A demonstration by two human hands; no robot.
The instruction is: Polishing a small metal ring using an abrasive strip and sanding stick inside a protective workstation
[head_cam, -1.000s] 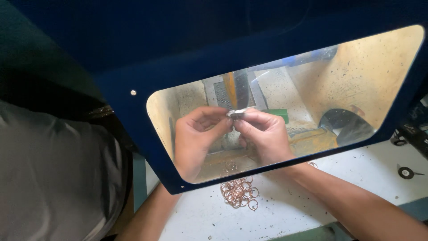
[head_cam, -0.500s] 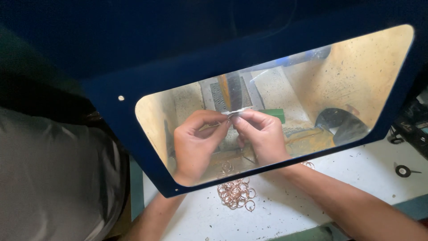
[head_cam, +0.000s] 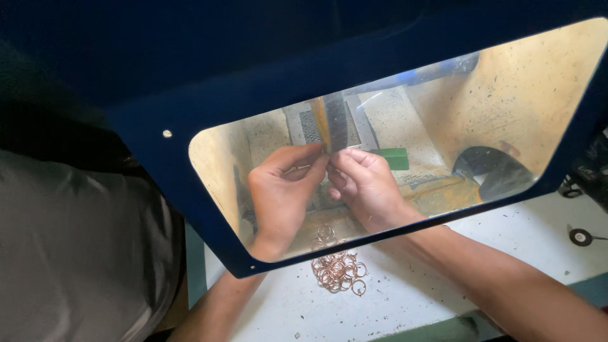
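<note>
Both my hands work behind a clear window in a dark blue guard [head_cam: 190,120]. My left hand [head_cam: 285,190] and my right hand [head_cam: 367,187] meet fingertip to fingertip, pinching a small metal piece that the fingers almost hide. The fingertips sit right at the lower edge of a dark upright wheel [head_cam: 335,123] with a yellowish side. Just below my wrists, a heap of several copper-coloured rings [head_cam: 335,269] lies on the white bench [head_cam: 430,297], partly under the guard's lower edge.
Behind the window, a green block [head_cam: 394,158] lies right of my right hand and a dark round part [head_cam: 494,171] sits further right. A small black disc [head_cam: 579,236] rests on the bench at the right. My grey-clad body fills the left.
My hands have stayed together on the small piece and shifted slightly up towards the wheel. The view has swung, so the guard window sits further right in the picture.
</note>
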